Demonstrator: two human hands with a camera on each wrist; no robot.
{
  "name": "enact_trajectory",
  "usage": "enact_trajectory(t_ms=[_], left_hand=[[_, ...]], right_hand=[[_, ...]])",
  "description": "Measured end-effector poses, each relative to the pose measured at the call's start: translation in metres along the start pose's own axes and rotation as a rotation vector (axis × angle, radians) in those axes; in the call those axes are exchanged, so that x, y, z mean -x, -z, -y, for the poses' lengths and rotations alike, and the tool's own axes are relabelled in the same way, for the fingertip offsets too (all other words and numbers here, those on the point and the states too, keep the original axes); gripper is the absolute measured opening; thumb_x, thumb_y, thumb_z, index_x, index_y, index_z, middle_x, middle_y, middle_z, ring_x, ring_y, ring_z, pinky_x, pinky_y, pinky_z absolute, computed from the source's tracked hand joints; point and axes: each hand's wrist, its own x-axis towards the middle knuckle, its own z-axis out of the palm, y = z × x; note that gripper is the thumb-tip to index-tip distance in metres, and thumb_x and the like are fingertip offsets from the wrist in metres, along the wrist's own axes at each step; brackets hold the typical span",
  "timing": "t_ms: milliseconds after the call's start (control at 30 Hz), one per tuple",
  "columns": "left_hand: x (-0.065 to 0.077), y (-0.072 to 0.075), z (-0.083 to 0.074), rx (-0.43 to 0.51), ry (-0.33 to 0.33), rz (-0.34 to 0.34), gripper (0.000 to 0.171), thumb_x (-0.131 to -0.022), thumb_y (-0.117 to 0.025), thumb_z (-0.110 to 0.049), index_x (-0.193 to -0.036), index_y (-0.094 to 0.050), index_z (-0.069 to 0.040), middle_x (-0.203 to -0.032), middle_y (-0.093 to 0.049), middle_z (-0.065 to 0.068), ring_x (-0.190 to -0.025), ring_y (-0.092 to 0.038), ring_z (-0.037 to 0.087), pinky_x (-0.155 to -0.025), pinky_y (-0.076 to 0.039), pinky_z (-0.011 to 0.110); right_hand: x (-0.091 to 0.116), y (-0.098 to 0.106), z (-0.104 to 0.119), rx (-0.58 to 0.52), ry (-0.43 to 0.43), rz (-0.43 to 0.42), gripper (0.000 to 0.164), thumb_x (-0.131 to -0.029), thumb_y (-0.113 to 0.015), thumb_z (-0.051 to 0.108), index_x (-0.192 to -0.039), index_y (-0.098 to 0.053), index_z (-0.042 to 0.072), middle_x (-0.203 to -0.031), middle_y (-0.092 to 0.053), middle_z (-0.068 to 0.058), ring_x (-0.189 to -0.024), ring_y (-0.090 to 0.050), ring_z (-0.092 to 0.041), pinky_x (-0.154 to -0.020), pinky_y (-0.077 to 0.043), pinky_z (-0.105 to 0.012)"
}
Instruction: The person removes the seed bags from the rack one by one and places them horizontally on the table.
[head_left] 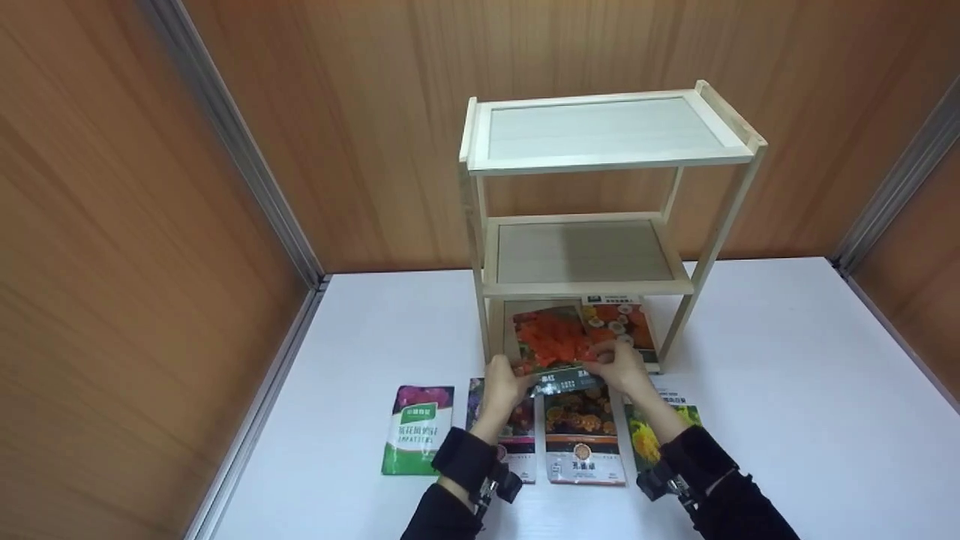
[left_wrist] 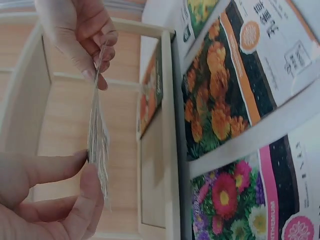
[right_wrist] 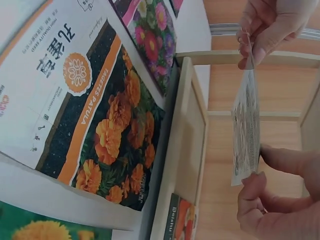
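Observation:
Between both hands is a seed packet with red flowers [head_left: 553, 341], tilted in front of the bottom shelf [head_left: 498, 330] of a small wooden rack. My left hand [head_left: 504, 386] pinches its left edge between thumb and fingers, and my right hand [head_left: 621, 367] pinches its right edge. Both wrist views show the packet [left_wrist: 97, 135] nearly edge-on. Behind it on the right, another seed packet with orange and white flowers [head_left: 619, 326] lies on the bottom shelf. Below the hands, a marigold seed packet [head_left: 583, 442] lies on the table, beside a packet with pink and purple flowers [left_wrist: 225, 195].
A green and white seed packet [head_left: 418, 431] lies at the left, and a yellow-flower packet [head_left: 679, 416] lies partly under the right forearm. The rack's middle shelf [head_left: 585, 251] and top shelf [head_left: 607, 131] overhang the bottom one. Wooden panels [head_left: 360, 150] enclose the white table [head_left: 330, 360].

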Motion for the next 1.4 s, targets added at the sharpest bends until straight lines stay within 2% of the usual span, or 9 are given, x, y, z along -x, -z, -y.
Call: enact_trajectory(t_ms=[67,200,367,500,767,967,1200,1267,1400], left_hand=[[0.007,-0.001,0.0,0.025,-0.037,-0.014,0.024,-0.069,-0.072,-0.002,-0.088,-0.063,0.01,-0.069,-0.059,0.009,-0.062,-0.052,0.014,-0.056,-0.045,0.026],[0.022,-0.008,0.002,0.065,-0.103,-0.036,0.024,-0.067,-0.071,0.0,-0.088,-0.063,0.01,-0.067,-0.059,0.008,-0.061,-0.055,0.014,-0.055,-0.046,0.024],[0.043,-0.021,0.003,0.12,-0.131,-0.051,0.028,-0.065,-0.07,0.005,-0.092,-0.062,0.011,-0.064,-0.058,0.005,-0.056,-0.057,0.01,-0.049,-0.045,0.019],[0.058,-0.033,0.004,0.178,-0.117,-0.036,0.028,-0.064,-0.068,0.011,-0.091,-0.061,0.012,-0.064,-0.056,0.004,-0.055,-0.057,0.009,-0.046,-0.044,0.017],[0.083,-0.06,0.007,0.171,-0.057,-0.005,0.029,-0.064,-0.07,0.011,-0.091,-0.061,0.009,-0.067,-0.056,0.004,-0.057,-0.051,0.004,-0.051,-0.044,0.018],[0.094,-0.082,0.009,0.13,-0.036,0.023,0.028,-0.063,-0.071,0.009,-0.09,-0.063,0.005,-0.064,-0.054,-0.003,-0.056,-0.05,0.002,-0.049,-0.043,0.017],[0.102,-0.106,0.001,0.143,0.026,0.112,0.029,-0.063,-0.071,0.009,-0.09,-0.064,0.001,-0.064,-0.052,-0.006,-0.055,-0.049,0.001,-0.048,-0.042,0.017],[0.103,-0.112,-0.002,0.131,0.023,0.122,0.029,-0.062,-0.072,0.008,-0.089,-0.064,0.001,-0.063,-0.052,-0.006,-0.054,-0.049,0.0,-0.048,-0.041,0.017],[0.105,-0.123,-0.008,0.11,-0.04,0.118,0.03,-0.061,-0.072,0.007,-0.09,-0.064,0.003,-0.061,-0.052,-0.006,-0.052,-0.048,-0.001,-0.047,-0.041,0.015]], right_hand=[[0.006,0.002,-0.002,0.001,0.026,-0.023,0.033,-0.079,-0.065,0.012,-0.105,-0.056,-0.007,-0.09,-0.057,-0.014,-0.083,-0.053,-0.026,-0.069,-0.046,-0.036],[0.02,0.006,-0.008,-0.008,0.068,-0.078,0.032,-0.076,-0.066,0.008,-0.102,-0.058,-0.008,-0.084,-0.058,-0.012,-0.076,-0.054,-0.023,-0.065,-0.047,-0.034],[0.039,0.006,-0.021,-0.018,0.066,-0.123,0.034,-0.074,-0.067,0.005,-0.103,-0.058,-0.01,-0.078,-0.057,-0.009,-0.071,-0.053,-0.02,-0.06,-0.046,-0.029],[0.055,0.006,-0.033,-0.026,0.009,-0.11,0.036,-0.075,-0.066,0.005,-0.107,-0.055,-0.009,-0.079,-0.054,-0.007,-0.069,-0.05,-0.018,-0.055,-0.042,-0.025],[0.079,0.008,-0.058,0.028,-0.024,-0.14,0.036,-0.074,-0.067,0.003,-0.106,-0.055,-0.011,-0.078,-0.054,-0.007,-0.067,-0.05,-0.016,-0.052,-0.042,-0.023],[0.09,0.015,-0.078,0.041,-0.091,-0.111,0.039,-0.074,-0.066,0.003,-0.107,-0.052,-0.014,-0.078,-0.054,-0.008,-0.068,-0.051,-0.018,-0.056,-0.043,-0.023],[0.104,0.03,-0.102,0.018,-0.218,-0.087,0.043,-0.076,-0.065,0.005,-0.111,-0.05,-0.013,-0.078,-0.053,-0.008,-0.067,-0.049,-0.017,-0.053,-0.042,-0.022],[0.107,0.035,-0.106,0.016,-0.238,-0.09,0.043,-0.076,-0.065,0.005,-0.112,-0.05,-0.014,-0.078,-0.054,-0.008,-0.067,-0.05,-0.017,-0.053,-0.043,-0.023],[0.111,0.045,-0.114,0.028,-0.258,-0.118,0.043,-0.075,-0.065,0.005,-0.111,-0.05,-0.014,-0.077,-0.056,-0.009,-0.069,-0.054,-0.02,-0.055,-0.045,-0.026]])
